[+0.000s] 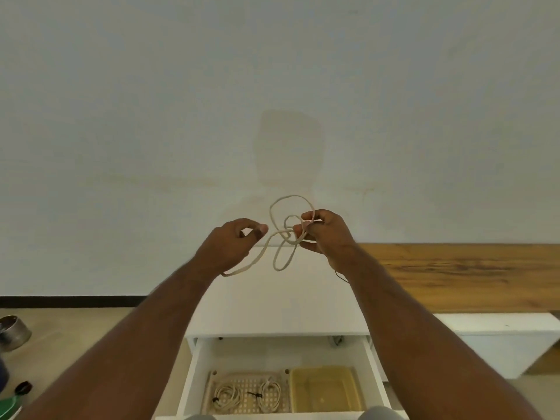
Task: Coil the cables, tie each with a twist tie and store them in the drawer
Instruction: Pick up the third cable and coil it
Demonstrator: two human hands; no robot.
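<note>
A thin cream cable (280,237) hangs in loose loops in the air in front of the white wall. My right hand (322,234) grips several loops of it between fingers and thumb. A strand runs left and down under my left hand (233,244), whose thumb and forefinger are pinched together; whether they hold the strand is unclear. Below, the white drawer (194,371) stands open. Two coiled cream cables (227,397) (269,395), each tied with a dark twist tie, lie in a perforated beige tray (212,386) inside it.
A yellow translucent tray (325,389) sits in the drawer's right half. The white cabinet top (278,301) lies under my hands. A wooden shelf (454,274) runs to the right. A metal bowl (13,331) and a green bottle (10,404) stand on the floor at left.
</note>
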